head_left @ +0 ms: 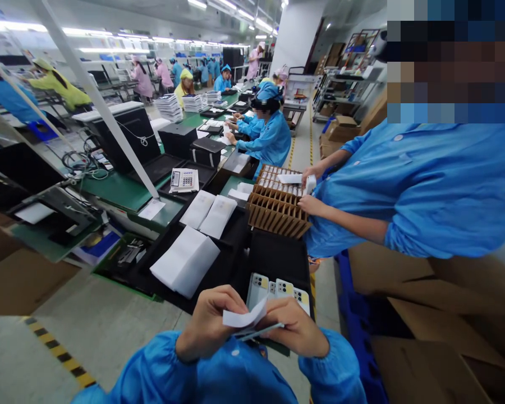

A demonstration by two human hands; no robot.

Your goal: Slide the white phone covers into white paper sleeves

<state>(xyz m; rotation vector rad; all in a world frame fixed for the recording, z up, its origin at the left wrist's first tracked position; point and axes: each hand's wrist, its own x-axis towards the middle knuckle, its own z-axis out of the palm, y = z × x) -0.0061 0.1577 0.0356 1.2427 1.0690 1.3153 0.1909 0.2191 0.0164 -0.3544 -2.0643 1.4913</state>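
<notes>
Just above my lap, my left hand (212, 321) pinches one side of a small white paper-like sleeve (244, 320). My right hand (298, 330) closes on the sleeve's other side and on a thin, pale flat piece (261, 332), seen edge-on below it; it looks like a phone, but its face is hidden. Beyond my hands, several pale phones (285, 289) with camera bumps and yellow patches lie in a black tray (278, 252). A thick stack of white sleeves (185, 261) rests to the left, with two smaller stacks (219, 216) behind it.
At right, a co-worker in blue (362, 191) handles white pieces over a cardboard divider box (278, 210). A calculator (184, 179) sits farther back on the green bench (118, 188). A slanting white post (96, 101) rises at left. Cardboard boxes (441, 336) fill the lower right.
</notes>
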